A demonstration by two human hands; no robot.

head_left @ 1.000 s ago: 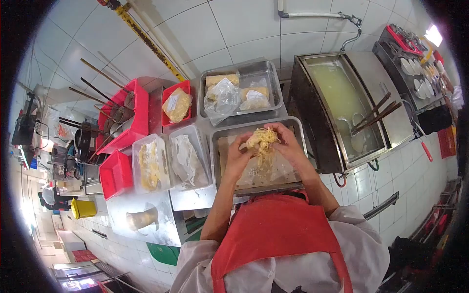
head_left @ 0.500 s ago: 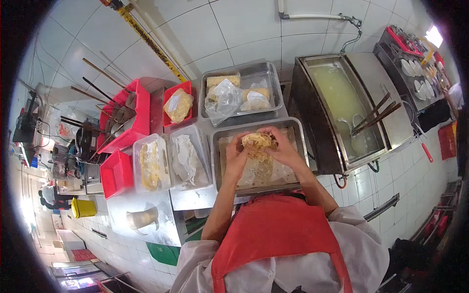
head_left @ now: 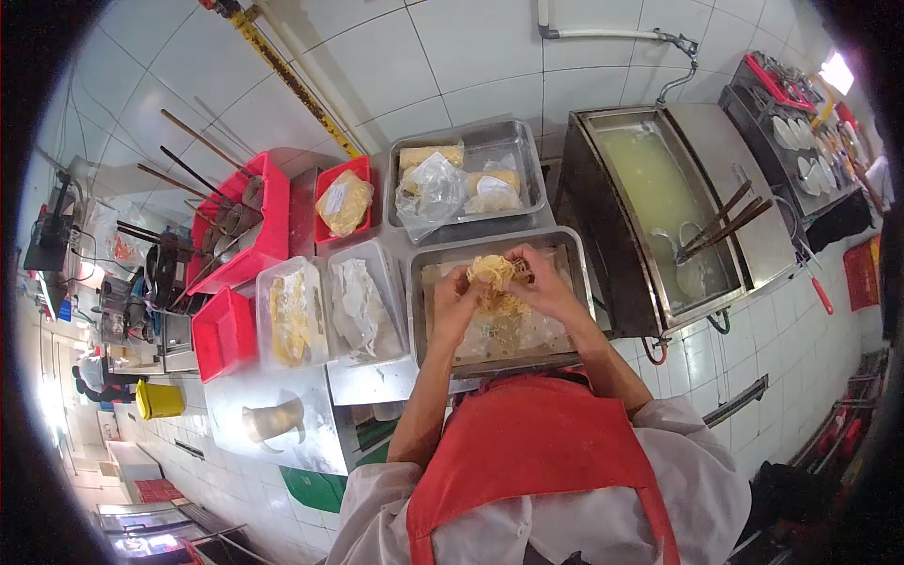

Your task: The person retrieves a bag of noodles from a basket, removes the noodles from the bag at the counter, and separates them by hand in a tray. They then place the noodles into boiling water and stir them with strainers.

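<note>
Both hands hold a clump of yellow noodles (head_left: pixel 493 271) over a metal tray (head_left: pixel 414 311). My left hand (head_left: pixel 456 299) grips its left side with curled fingers. On the right side, my right hand (head_left: pixel 543 285) has its fingers bent round the same clump. Below the hands, more noodles and some pale crumbs lie on the perforated bottom of the tray. Left of the tray stand a clear bin (head_left: pixel 363 301) with white wrapping and another bin (head_left: pixel 294 311) with floury yellow pieces.
Behind is a metal tray (head_left: pixel 535 202) with bagged noodles. A cooker (head_left: pixel 650 179) with cloudy liquid stands right. Red bins (head_left: pixel 224 334) and a larger red bin (head_left: pixel 273 202) with ladles are left. Far left, a person (head_left: pixel 91 375) stands near a yellow bucket (head_left: pixel 160 399).
The loose strands that hung between my hands are now gathered into a more compact clump. My fingers have closed in around it, and my right hand has shifted slightly left.
</note>
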